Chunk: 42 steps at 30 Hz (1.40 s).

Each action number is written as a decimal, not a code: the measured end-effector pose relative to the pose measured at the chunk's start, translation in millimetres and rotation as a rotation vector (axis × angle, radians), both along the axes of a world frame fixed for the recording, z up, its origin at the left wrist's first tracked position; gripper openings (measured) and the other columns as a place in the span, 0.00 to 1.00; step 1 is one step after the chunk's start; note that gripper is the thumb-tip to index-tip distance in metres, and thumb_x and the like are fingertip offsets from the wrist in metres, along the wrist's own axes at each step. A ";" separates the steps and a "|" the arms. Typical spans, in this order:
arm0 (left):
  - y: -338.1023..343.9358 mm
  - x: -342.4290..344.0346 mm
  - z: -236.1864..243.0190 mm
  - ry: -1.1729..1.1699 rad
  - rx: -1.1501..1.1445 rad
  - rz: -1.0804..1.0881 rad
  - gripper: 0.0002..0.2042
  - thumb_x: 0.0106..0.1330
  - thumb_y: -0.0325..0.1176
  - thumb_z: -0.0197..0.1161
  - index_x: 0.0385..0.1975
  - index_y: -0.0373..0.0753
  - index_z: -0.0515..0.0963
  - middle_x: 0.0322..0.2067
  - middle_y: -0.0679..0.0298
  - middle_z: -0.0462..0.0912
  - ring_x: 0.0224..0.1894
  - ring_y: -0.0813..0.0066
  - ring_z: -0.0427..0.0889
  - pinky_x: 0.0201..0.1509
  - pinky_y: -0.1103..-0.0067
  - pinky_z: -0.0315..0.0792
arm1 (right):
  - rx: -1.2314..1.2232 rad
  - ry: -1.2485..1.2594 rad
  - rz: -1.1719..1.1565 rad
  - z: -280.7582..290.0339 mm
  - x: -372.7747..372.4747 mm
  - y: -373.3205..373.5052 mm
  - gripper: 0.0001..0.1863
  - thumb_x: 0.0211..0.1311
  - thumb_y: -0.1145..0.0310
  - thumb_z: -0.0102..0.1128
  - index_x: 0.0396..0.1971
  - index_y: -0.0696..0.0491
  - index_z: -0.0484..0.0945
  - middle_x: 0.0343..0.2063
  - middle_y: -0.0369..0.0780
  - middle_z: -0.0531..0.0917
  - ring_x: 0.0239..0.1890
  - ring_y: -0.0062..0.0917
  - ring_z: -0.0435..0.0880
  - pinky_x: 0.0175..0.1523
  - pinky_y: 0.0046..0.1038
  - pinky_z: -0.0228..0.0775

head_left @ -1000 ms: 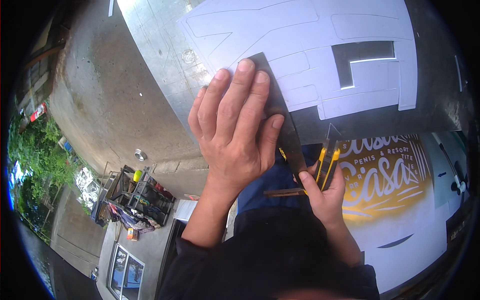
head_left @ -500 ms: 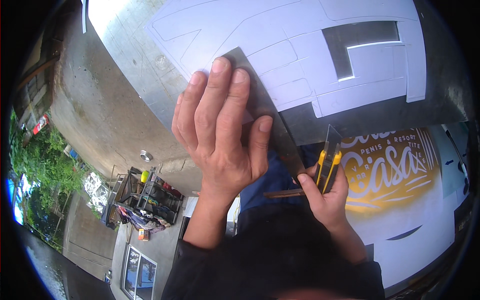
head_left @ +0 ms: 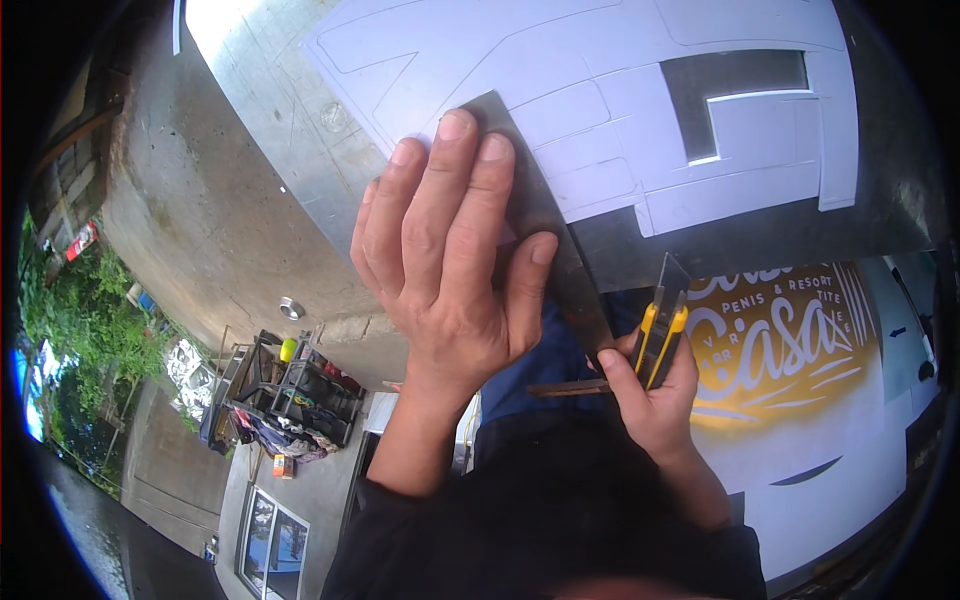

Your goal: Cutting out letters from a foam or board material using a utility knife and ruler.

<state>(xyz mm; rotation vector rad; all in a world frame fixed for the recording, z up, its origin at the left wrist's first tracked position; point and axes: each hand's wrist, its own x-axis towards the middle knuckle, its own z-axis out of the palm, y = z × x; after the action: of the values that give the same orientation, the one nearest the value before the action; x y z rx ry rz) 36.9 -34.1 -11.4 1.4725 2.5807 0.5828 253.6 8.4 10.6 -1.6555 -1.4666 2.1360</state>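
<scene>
A white sheet (head_left: 720,190) with thin drawn outlines and an L-shaped cutout lies on a grey metal surface (head_left: 870,200). Across its left part runs a flat steel square (head_left: 540,200), slanting down toward me, with a brown, rusty-looking short arm (head_left: 568,388) at its near end. My left hand (head_left: 450,240) is laid on the square and the sheet, fingers stretched out and thumb apart. In my right hand (head_left: 655,390) is a yellow and black utility knife (head_left: 660,335), blade out and pointing up and away. The right thumb meets the square's near end.
At the right lies a white printed panel (head_left: 840,480) with yellow and white lettering. A rack (head_left: 310,385) heaped with cloths and odds and ends stands on the left. A small round metal object (head_left: 291,309) sits on the concrete floor (head_left: 200,220). Plants (head_left: 90,350) grow farther left.
The sheet, the square and my left hand appear slightly farther right in view. My right hand keeps the same hold on the utility knife.
</scene>
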 end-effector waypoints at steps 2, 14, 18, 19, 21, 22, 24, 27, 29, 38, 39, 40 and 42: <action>1.7 -0.4 1.2 0.012 -0.037 -0.057 0.24 0.73 0.41 0.59 0.64 0.33 0.74 0.64 0.48 0.77 0.69 0.54 0.71 0.76 0.63 0.56 | 0.004 -0.009 0.006 -2.0 1.9 -0.3 0.17 0.63 0.76 0.71 0.48 0.60 0.74 0.27 0.37 0.86 0.28 0.18 0.86 0.36 0.21 0.77; 0.9 -0.5 2.5 0.020 -0.052 -0.060 0.24 0.73 0.41 0.59 0.64 0.33 0.74 0.65 0.49 0.76 0.70 0.53 0.70 0.75 0.64 0.55 | -0.002 -0.014 0.026 0.0 -0.3 3.0 0.14 0.63 0.76 0.71 0.43 0.59 0.74 0.26 0.36 0.85 0.28 0.17 0.86 0.35 0.20 0.76; 1.5 -0.9 3.1 0.020 -0.052 -0.058 0.24 0.73 0.41 0.59 0.64 0.33 0.74 0.65 0.49 0.76 0.70 0.53 0.70 0.75 0.64 0.55 | 0.014 -0.008 0.051 -1.0 -0.1 4.1 0.14 0.63 0.75 0.70 0.42 0.59 0.74 0.26 0.36 0.85 0.27 0.17 0.86 0.35 0.20 0.75; 1.4 -1.1 3.0 0.018 -0.051 -0.058 0.24 0.73 0.40 0.59 0.64 0.34 0.74 0.65 0.49 0.76 0.70 0.53 0.69 0.76 0.64 0.55 | 0.014 -0.008 0.051 -1.2 0.0 4.0 0.14 0.63 0.75 0.70 0.42 0.59 0.74 0.26 0.36 0.85 0.27 0.17 0.86 0.35 0.20 0.75; 1.3 -1.1 2.9 0.016 -0.048 -0.059 0.24 0.73 0.40 0.59 0.64 0.34 0.74 0.65 0.49 0.76 0.70 0.53 0.69 0.76 0.64 0.55 | 0.001 -0.005 0.043 -1.4 0.0 3.7 0.14 0.63 0.75 0.70 0.42 0.59 0.73 0.26 0.36 0.85 0.27 0.17 0.86 0.35 0.20 0.75; 1.4 -0.8 2.8 0.017 -0.050 -0.058 0.24 0.73 0.40 0.59 0.64 0.34 0.74 0.65 0.49 0.76 0.71 0.53 0.69 0.76 0.64 0.54 | 0.001 -0.005 0.044 -1.7 0.1 3.4 0.14 0.63 0.75 0.70 0.42 0.59 0.73 0.26 0.36 0.85 0.27 0.17 0.86 0.35 0.20 0.75; 1.4 -0.6 2.8 0.018 -0.051 -0.056 0.24 0.73 0.40 0.59 0.64 0.34 0.74 0.66 0.49 0.76 0.71 0.53 0.68 0.76 0.64 0.54 | 0.007 -0.008 0.040 -2.1 0.0 3.1 0.13 0.63 0.75 0.70 0.40 0.58 0.73 0.25 0.36 0.85 0.27 0.17 0.85 0.34 0.20 0.75; 1.4 -0.1 2.9 0.015 -0.059 -0.061 0.24 0.73 0.40 0.59 0.65 0.34 0.74 0.66 0.50 0.75 0.71 0.53 0.67 0.76 0.64 0.54 | -0.016 -0.015 0.020 0.4 -2.9 5.8 0.12 0.64 0.74 0.70 0.38 0.58 0.73 0.26 0.37 0.85 0.27 0.17 0.85 0.34 0.21 0.75; 2.5 1.3 3.8 0.016 -0.059 -0.052 0.24 0.73 0.40 0.59 0.65 0.35 0.74 0.66 0.50 0.76 0.71 0.53 0.67 0.75 0.64 0.54 | 0.008 -0.020 0.044 1.5 -3.9 8.2 0.12 0.64 0.74 0.70 0.38 0.58 0.73 0.25 0.36 0.86 0.27 0.17 0.85 0.35 0.21 0.75; 0.1 4.4 -0.3 -0.005 -0.067 0.000 0.23 0.73 0.45 0.59 0.64 0.42 0.77 0.68 0.63 0.75 0.71 0.59 0.66 0.75 0.62 0.52 | 0.205 -0.058 0.039 10.3 12.2 12.0 0.11 0.71 0.71 0.62 0.45 0.61 0.72 0.33 0.41 0.85 0.31 0.21 0.83 0.37 0.24 0.73; 0.1 3.7 1.6 -0.005 -0.063 -0.004 0.23 0.73 0.45 0.59 0.64 0.42 0.77 0.68 0.63 0.75 0.71 0.59 0.66 0.75 0.62 0.52 | 0.281 -0.084 0.158 17.5 16.4 17.1 0.12 0.72 0.71 0.60 0.48 0.61 0.72 0.34 0.41 0.84 0.32 0.22 0.83 0.37 0.25 0.73; 0.1 2.9 3.4 0.005 -0.089 -0.020 0.24 0.73 0.43 0.59 0.65 0.40 0.75 0.68 0.60 0.74 0.72 0.57 0.64 0.77 0.61 0.49 | 0.247 -0.102 0.205 28.3 17.3 24.3 0.15 0.71 0.73 0.59 0.52 0.64 0.70 0.34 0.44 0.83 0.31 0.27 0.83 0.38 0.29 0.75; 2.1 1.8 7.1 0.009 -0.114 -0.047 0.25 0.73 0.42 0.60 0.66 0.38 0.73 0.68 0.57 0.72 0.74 0.55 0.62 0.78 0.60 0.46 | 0.339 -0.115 0.306 44.0 4.4 36.2 0.16 0.70 0.75 0.59 0.53 0.65 0.70 0.35 0.46 0.82 0.31 0.30 0.83 0.38 0.31 0.75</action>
<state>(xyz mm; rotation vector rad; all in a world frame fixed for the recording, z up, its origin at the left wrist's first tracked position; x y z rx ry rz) 38.7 -32.0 -4.2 1.4973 2.5323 0.4170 258.1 44.5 54.6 -1.5328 -2.0976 1.7994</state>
